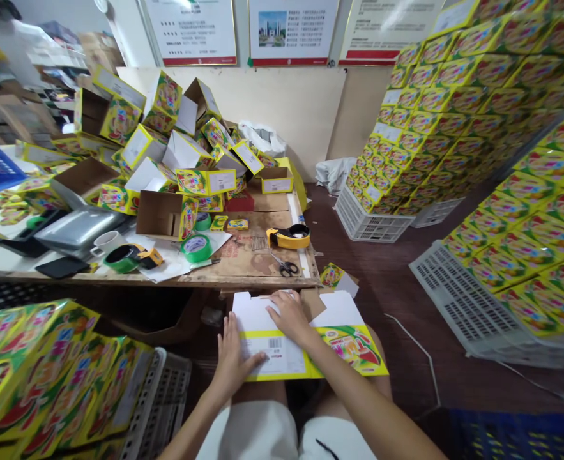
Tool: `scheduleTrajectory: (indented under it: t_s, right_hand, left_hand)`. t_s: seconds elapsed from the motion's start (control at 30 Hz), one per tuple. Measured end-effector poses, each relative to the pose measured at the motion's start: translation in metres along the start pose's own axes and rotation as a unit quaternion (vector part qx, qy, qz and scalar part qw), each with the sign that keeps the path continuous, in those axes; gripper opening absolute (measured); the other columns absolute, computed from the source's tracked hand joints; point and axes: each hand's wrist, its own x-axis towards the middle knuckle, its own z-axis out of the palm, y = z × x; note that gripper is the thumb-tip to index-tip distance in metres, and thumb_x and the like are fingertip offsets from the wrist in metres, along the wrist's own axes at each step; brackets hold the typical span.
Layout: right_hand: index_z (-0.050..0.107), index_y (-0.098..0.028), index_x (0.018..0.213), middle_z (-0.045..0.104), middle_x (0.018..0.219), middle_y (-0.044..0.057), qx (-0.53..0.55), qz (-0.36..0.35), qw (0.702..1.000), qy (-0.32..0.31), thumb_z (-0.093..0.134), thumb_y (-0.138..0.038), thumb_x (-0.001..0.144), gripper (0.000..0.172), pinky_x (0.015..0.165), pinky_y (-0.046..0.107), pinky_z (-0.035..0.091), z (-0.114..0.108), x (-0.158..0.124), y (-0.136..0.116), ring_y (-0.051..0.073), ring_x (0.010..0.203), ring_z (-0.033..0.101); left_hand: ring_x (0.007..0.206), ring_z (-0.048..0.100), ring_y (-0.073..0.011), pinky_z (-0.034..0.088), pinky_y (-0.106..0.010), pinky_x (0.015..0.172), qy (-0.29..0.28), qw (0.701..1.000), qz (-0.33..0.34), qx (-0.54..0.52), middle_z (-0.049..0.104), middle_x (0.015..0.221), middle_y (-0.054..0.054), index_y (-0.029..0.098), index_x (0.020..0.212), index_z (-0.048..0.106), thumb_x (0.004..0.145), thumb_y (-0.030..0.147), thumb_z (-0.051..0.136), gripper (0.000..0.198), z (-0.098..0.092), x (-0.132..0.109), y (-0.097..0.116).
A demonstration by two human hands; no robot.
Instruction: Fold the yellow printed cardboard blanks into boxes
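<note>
A flattened yellow-and-green printed carton (282, 354) lies across my lap, its white flaps toward the table. My left hand (231, 358) rests at the carton's left edge, fingers stretched upward and thumb lying over the white barcode panel. Across the carton's upper part lies my right hand (289, 314), fingers spread and slightly bent on the white flap. Beside it a brown cardboard piece or flap (313, 305) shows; whether it belongs to the carton I cannot tell.
Ahead, the worktable (243, 262) bears a heap of open cartons (167, 153), scissors (285, 265), an orange tape dispenser (289, 236) and green tape (196, 248). Packed cartons fill crates at left (160, 396) and right (458, 300). A white strap (420, 351) lies on the floor.
</note>
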Motion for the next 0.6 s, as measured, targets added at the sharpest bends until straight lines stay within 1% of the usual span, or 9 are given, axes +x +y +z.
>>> scheduleTrajectory:
  t_s: [0.17, 0.27, 0.33, 0.4, 0.43, 0.47, 0.53, 0.57, 0.6]
  right_hand:
    - [0.059, -0.018, 0.088, 0.062, 0.093, 0.006, -0.008, 0.019, 1.000, 0.022, 0.053, -0.033, 0.088, 0.017, 0.092, 0.036, 0.030, -0.010, 0.008, -0.007, 0.021, 0.094, 0.053]
    - [0.056, -0.017, 0.086, 0.061, 0.089, 0.006, -0.014, 0.021, 0.999, 0.037, 0.057, -0.033, 0.085, 0.016, 0.087, 0.036, 0.030, -0.024, 0.007, -0.017, 0.021, 0.089, 0.051]
    - [0.057, -0.019, 0.085, 0.062, 0.085, 0.004, -0.015, 0.007, 0.999, 0.036, 0.057, -0.030, 0.086, 0.012, 0.086, 0.036, 0.029, -0.039, 0.001, -0.026, 0.021, 0.086, 0.051]
    - [0.057, -0.020, 0.079, 0.063, 0.079, 0.002, -0.014, -0.017, 0.999, 0.035, 0.055, -0.027, 0.088, 0.012, 0.085, 0.035, 0.027, -0.062, -0.007, -0.037, 0.019, 0.083, 0.050]
    - [0.056, -0.020, 0.076, 0.063, 0.077, 0.001, -0.012, -0.033, 0.998, 0.043, 0.053, -0.024, 0.089, 0.015, 0.085, 0.036, 0.026, -0.076, -0.012, -0.043, 0.019, 0.082, 0.049]
    - [0.055, -0.020, 0.073, 0.062, 0.074, 0.001, -0.008, -0.054, 0.997, 0.055, 0.052, -0.023, 0.090, 0.018, 0.084, 0.036, 0.025, -0.092, -0.016, -0.051, 0.018, 0.080, 0.048]
    - [0.054, -0.019, 0.071, 0.059, 0.070, -0.001, 0.005, -0.109, 0.988, 0.107, 0.049, -0.020, 0.092, 0.021, 0.085, 0.036, 0.023, -0.125, -0.023, -0.068, 0.016, 0.076, 0.045]
    - [0.054, -0.019, 0.072, 0.058, 0.068, -0.001, 0.006, -0.139, 0.982, 0.130, 0.048, -0.020, 0.092, 0.021, 0.086, 0.036, 0.023, -0.140, -0.025, -0.078, 0.016, 0.075, 0.044]
    - [0.054, -0.020, 0.073, 0.057, 0.068, -0.002, 0.006, -0.166, 0.975, 0.150, 0.046, -0.018, 0.092, 0.021, 0.087, 0.037, 0.022, -0.153, -0.026, -0.087, 0.015, 0.076, 0.044]
  left_hand:
    - [0.142, -0.003, -0.0345, 0.007, -0.059, 0.110, 0.005, 1.000, 0.000, -0.006, 0.006, 0.153, -0.023, 0.009, 0.147, -0.008, 0.072, 0.040, 0.064, 0.108, 0.001, -0.001, 0.001]
    - [0.142, -0.003, -0.0338, 0.004, -0.059, 0.110, 0.016, 1.000, -0.003, -0.027, 0.006, 0.153, -0.022, 0.010, 0.147, -0.008, 0.070, 0.038, 0.066, 0.110, 0.004, -0.004, 0.002]
    - [0.142, -0.003, -0.0335, -0.003, -0.057, 0.110, 0.028, 0.997, -0.005, -0.067, 0.006, 0.154, -0.021, 0.010, 0.147, -0.003, 0.068, 0.041, 0.067, 0.111, 0.001, -0.005, 0.004]
    - [0.142, -0.002, -0.0349, -0.004, -0.055, 0.110, 0.027, 0.986, -0.018, -0.166, 0.011, 0.153, -0.021, 0.009, 0.147, 0.008, 0.067, 0.053, 0.065, 0.107, -0.013, -0.006, 0.009]
    - [0.142, 0.003, -0.0361, 0.000, -0.055, 0.111, 0.008, 0.970, -0.029, -0.243, 0.018, 0.152, -0.021, 0.009, 0.146, 0.017, 0.070, 0.061, 0.059, 0.101, -0.025, -0.005, 0.012]
    - [0.140, 0.012, -0.0374, 0.009, -0.055, 0.111, -0.027, 0.943, -0.040, -0.329, 0.028, 0.148, -0.021, 0.010, 0.143, 0.026, 0.073, 0.068, 0.048, 0.093, -0.039, -0.003, 0.017]
    - [0.128, 0.038, -0.0377, 0.033, -0.051, 0.102, -0.135, 0.868, -0.039, -0.476, 0.050, 0.133, -0.019, 0.012, 0.132, 0.045, 0.079, 0.074, 0.030, 0.083, -0.074, 0.003, 0.030]
    - [0.116, 0.051, -0.0350, 0.041, -0.046, 0.094, -0.190, 0.835, -0.020, -0.516, 0.059, 0.121, -0.018, 0.013, 0.124, 0.053, 0.081, 0.072, 0.031, 0.077, -0.092, 0.008, 0.037]
    - [0.102, 0.059, -0.0306, 0.046, -0.040, 0.086, -0.232, 0.815, 0.007, -0.530, 0.065, 0.108, -0.015, 0.013, 0.114, 0.060, 0.080, 0.070, 0.039, 0.069, -0.107, 0.013, 0.045]
